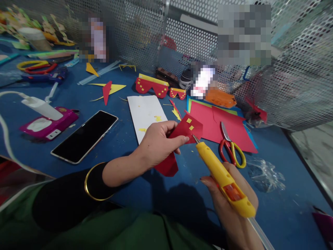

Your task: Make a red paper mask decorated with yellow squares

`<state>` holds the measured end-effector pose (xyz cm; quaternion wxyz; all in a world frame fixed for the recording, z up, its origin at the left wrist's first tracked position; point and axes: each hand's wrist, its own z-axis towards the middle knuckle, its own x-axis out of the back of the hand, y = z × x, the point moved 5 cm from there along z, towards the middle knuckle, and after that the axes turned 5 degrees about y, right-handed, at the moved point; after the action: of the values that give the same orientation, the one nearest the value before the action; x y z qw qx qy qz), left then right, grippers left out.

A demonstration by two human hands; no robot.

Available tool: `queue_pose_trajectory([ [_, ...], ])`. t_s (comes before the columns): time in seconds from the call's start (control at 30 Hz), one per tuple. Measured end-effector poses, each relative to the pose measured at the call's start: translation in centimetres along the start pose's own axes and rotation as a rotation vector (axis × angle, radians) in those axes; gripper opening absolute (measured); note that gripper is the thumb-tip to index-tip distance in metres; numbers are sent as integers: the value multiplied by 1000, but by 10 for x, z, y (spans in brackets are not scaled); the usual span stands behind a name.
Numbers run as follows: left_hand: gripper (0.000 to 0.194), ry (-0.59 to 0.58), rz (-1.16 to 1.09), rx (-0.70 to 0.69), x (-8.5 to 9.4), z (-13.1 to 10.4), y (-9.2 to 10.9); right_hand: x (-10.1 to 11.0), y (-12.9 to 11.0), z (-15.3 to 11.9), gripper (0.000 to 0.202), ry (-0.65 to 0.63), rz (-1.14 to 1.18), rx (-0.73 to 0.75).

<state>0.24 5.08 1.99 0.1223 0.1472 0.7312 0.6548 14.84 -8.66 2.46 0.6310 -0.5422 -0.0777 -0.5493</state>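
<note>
Perforated metal panels stood behind a blue table, where a white sheet lay. Just right of the white sheet, the person's left hand gripped a red card, with the thumb on top. Two yellow squares showed on the card's face, and more red showed below that hand. Farther right of the white sheet, the right hand was wrapped around a yellow glue gun, its nozzle aimed at the card; whether the tip touched it, I could not tell. Also right of the white sheet were red sheets and scissors, whose blades lay over the red sheets. Just behind the white sheet stood two red masks dotted with yellow. Left of the white sheet lay a phone with a dark screen, and farther left of it a purple power strip held a white plug.
</note>
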Motion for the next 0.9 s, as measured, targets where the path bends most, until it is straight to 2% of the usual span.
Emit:
queue_pose_trajectory([
  [0.17, 12, -8, -18, 13, 0, 0, -2, -1, 6, 0, 45, 37, 80, 12],
  [0.37, 11, -6, -28, 3, 0, 0, 0, -2, 4, -1, 42, -2, 48, 14],
  [0.5, 11, -5, -32, 0, 0, 1, -1, -1, 12, 1, 41, -33, 110, 23],
  [0.63, 10, 0, -52, 9, -1, 1, -3, -1, 23, 2, 32, -68, 337, 92],
  [0.77, 11, -3, -51, 18, -1, 1, -3, 1, 31, 2, 27, -20, 611, -5],
  [0.9, 11, -7, -47, 34, -1, 1, -2, 0, 26, 6, 22, -8, 767, -91],
])
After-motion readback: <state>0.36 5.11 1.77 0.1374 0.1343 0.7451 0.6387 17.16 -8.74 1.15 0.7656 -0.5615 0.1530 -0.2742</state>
